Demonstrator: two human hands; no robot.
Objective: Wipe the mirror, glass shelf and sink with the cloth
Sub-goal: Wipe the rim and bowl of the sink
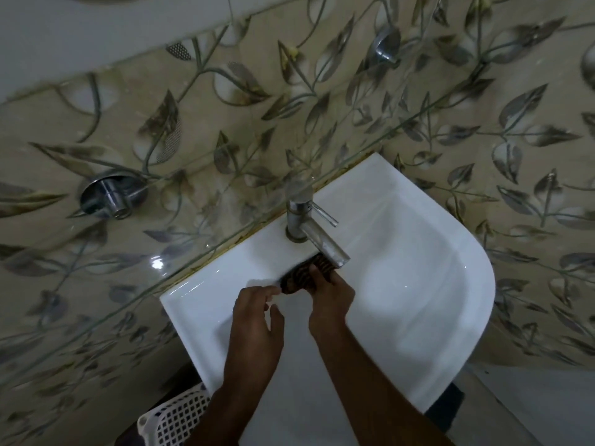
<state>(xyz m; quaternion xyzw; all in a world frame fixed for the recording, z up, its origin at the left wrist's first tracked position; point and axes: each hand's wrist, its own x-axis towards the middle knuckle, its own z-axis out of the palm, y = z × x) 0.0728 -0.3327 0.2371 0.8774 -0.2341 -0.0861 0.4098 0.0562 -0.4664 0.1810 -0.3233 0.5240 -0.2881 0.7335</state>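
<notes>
A white corner sink (444, 252) fills the middle of the view, with a chrome tap (309, 226) at its back rim. A dark striped cloth (306, 275) lies bunched on the sink's back ledge just under the tap spout. My right hand (328, 300) grips the cloth and presses it against the ledge. My left hand (257, 313) hovers over the sink's left rim, fingers loosely curled, fingertips close to the cloth's left end. A glass shelf (161, 281) runs diagonally across the view above the sink, its edge catching light. The mirror is not in view.
Leaf-patterned tiles cover the wall behind. A chrome wall valve (111, 194) sticks out at the left and a chrome shelf bracket (384, 46) at the top. A white plastic lattice basket (174, 416) stands on the floor below the sink's left corner.
</notes>
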